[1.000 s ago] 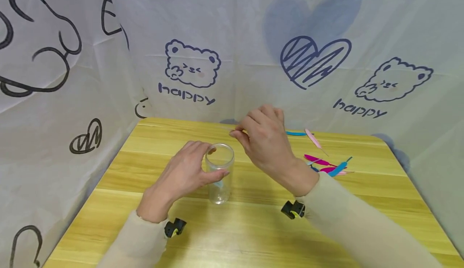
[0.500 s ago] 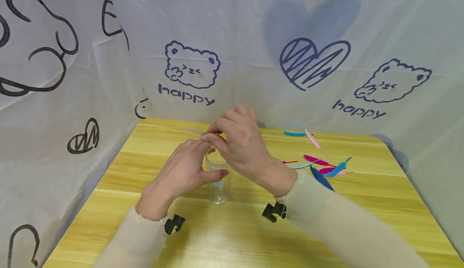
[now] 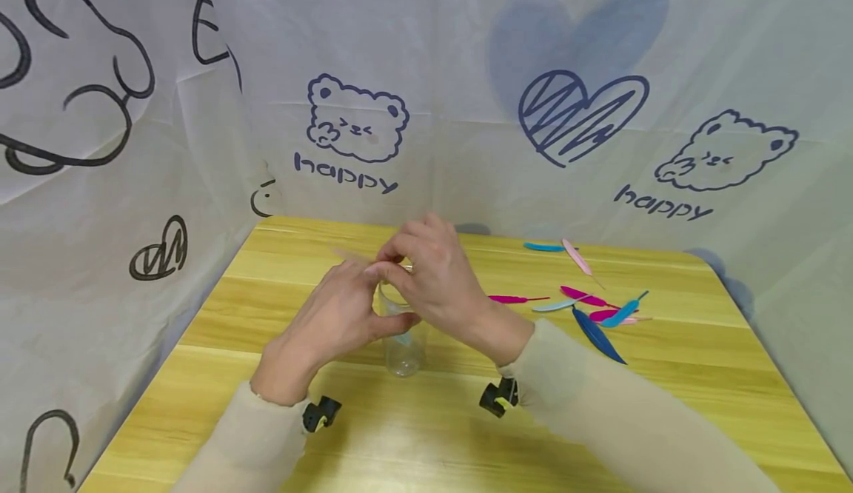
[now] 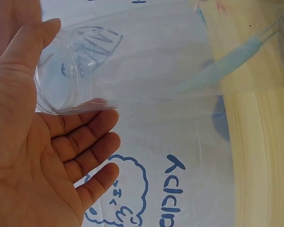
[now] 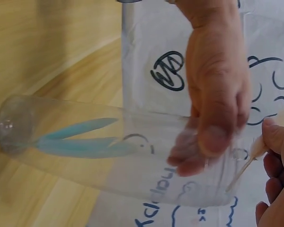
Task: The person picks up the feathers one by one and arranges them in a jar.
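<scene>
A clear plastic jar [image 3: 403, 360] stands upright on the table, its mouth upward. My left hand [image 3: 326, 330] holds it near the rim, thumb on the near side and fingers round the far side. Light blue feather [image 5: 80, 146] material lies inside the jar, its quill end near the base in the right wrist view. Over the mouth, my right hand [image 3: 433, 274] pinches a pale pinkish feather [image 5: 258, 147] between thumb and fingers. That feather's quill points at the rim, while its vane extends leftward in the head view. The right hand hides part of the rim there.
To the right on the wooden table [image 3: 220, 315] lie several loose feathers: a magenta feather [image 3: 509, 299], a dark blue feather [image 3: 597, 335], a pink feather [image 3: 577, 256] and a blue feather [image 3: 543, 246] among them. White printed cloth [image 3: 460, 56] encloses the back and sides.
My right hand has moved left and slightly down to the jar's mouth, bringing the pale feather with it. More feathers on the right are uncovered. The left hand and jar stay put.
</scene>
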Demonstrator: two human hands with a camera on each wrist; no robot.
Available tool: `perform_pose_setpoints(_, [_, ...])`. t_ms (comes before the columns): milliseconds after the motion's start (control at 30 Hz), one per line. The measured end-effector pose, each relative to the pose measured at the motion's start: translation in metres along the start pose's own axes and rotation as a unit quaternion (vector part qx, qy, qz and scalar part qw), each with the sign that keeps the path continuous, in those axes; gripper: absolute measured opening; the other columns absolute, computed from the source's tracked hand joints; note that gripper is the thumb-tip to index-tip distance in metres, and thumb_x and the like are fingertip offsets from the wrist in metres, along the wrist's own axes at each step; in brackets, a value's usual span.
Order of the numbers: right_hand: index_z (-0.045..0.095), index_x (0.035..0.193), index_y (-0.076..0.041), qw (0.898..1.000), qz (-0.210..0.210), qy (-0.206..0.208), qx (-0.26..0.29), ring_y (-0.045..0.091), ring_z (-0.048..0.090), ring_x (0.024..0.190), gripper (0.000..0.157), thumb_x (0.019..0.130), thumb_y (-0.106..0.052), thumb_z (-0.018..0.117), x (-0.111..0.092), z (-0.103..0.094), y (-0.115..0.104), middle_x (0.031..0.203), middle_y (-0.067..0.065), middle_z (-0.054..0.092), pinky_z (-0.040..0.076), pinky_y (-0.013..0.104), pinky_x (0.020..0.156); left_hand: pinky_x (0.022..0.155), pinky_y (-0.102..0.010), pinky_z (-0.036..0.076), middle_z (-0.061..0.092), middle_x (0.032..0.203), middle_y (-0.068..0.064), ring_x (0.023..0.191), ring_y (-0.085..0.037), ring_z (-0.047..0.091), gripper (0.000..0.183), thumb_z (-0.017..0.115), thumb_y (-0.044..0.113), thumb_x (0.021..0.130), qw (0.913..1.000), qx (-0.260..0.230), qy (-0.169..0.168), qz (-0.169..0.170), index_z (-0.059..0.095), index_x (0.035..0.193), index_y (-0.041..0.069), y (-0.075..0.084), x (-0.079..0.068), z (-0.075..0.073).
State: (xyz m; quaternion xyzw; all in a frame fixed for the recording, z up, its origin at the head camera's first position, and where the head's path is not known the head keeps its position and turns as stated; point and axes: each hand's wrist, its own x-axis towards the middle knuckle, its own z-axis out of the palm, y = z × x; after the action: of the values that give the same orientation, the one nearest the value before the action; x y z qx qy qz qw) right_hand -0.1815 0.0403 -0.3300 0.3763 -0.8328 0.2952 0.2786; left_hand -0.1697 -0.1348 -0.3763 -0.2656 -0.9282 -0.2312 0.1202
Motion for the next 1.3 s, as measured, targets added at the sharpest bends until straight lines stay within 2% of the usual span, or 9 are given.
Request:
perform_pose_setpoints(133, [0.079, 0.084, -0.012, 1.0, 0.01, -0.012, -0.002, 0.02, 0.052, 0.085, 0.016, 0.084, -0.024, 0.089, -0.004, 0.003, 0.006, 0.082, -0.003, 0.071, 0.039, 0.036, 0.08, 0.083, -0.034, 0.045, 0.054, 0.072, 0.007, 0.068, -0.011, 0.048, 0.045, 0.087, 0.051, 0.083, 0.9999, 0.003, 0.003, 0.013, 0.067, 0.109, 0.021, 0.0, 0.002, 0.0])
perform_pose_setpoints(333, [0.079, 0.085, -0.013, 1.0, 0.016, -0.023, -0.013, 0.02, 0.051, 0.084, 0.016, 0.085, -0.026, 0.088, -0.009, 0.003, 0.01, 0.084, -0.003, 0.073, 0.031, 0.032, 0.074, 0.086, -0.037, 0.048, 0.051, 0.068, 0.008, 0.067, -0.012, 0.049, 0.04, 0.087, 0.052, 0.083, 0.9999, 0.003, 0.001, 0.01, 0.071, 0.103, 0.021, 0.0, 0.003, -0.001])
perform_pose_setpoints(600, [0.079, 0.088, -0.013, 0.999, 0.005, -0.03, -0.032, 0.02, 0.051, 0.087, 0.017, 0.086, -0.027, 0.087, -0.012, 0.003, 0.013, 0.089, -0.003, 0.072, 0.033, 0.034, 0.076, 0.09, -0.042, 0.05, 0.07, 0.095, 0.006, 0.097, -0.022, 0.061, 0.051, 0.085, 0.053, 0.083, 0.9998, 0.0, -0.008, -0.016, 0.071, 0.118, 0.018, 0.002, 0.0, -0.003])
perform_pose_setpoints(900, [0.077, 0.091, -0.012, 0.999, -0.003, -0.003, -0.051, 0.026, 0.056, 0.091, 0.018, 0.088, -0.028, 0.085, -0.017, -0.01, 0.032, 0.089, 0.002, 0.071, 0.04, 0.04, 0.079, 0.105, -0.048, 0.049, 0.072, 0.114, -0.002, 0.118, -0.029, 0.062, 0.066, 0.082, 0.06, 0.085, 0.9987, 0.004, -0.025, -0.043, 0.069, 0.126, 0.01, 0.004, -0.001, -0.003])
perform_pose_setpoints(1100, [0.077, 0.092, -0.009, 0.997, 0.006, 0.008, -0.081, 0.03, 0.057, 0.091, 0.02, 0.091, -0.028, 0.083, -0.029, -0.022, 0.054, 0.089, 0.005, 0.071, 0.043, 0.046, 0.082, 0.108, -0.048, 0.049, 0.071, 0.117, -0.004, 0.122, -0.029, 0.061, 0.068, 0.081, 0.062, 0.085, 0.9982, 0.006, -0.026, -0.053, 0.069, 0.124, 0.008, 0.004, -0.002, -0.002])
perform_pose_setpoints(1300, [0.076, 0.094, -0.006, 0.992, 0.017, 0.021, -0.123, 0.035, 0.055, 0.093, 0.02, 0.096, -0.025, 0.078, -0.048, -0.031, 0.086, 0.09, 0.008, 0.069, 0.042, 0.05, 0.08, 0.108, -0.047, 0.049, 0.071, 0.119, -0.005, 0.122, -0.028, 0.061, 0.07, 0.081, 0.063, 0.084, 0.9978, 0.007, -0.027, -0.061, 0.068, 0.126, 0.008, 0.004, -0.002, -0.001])
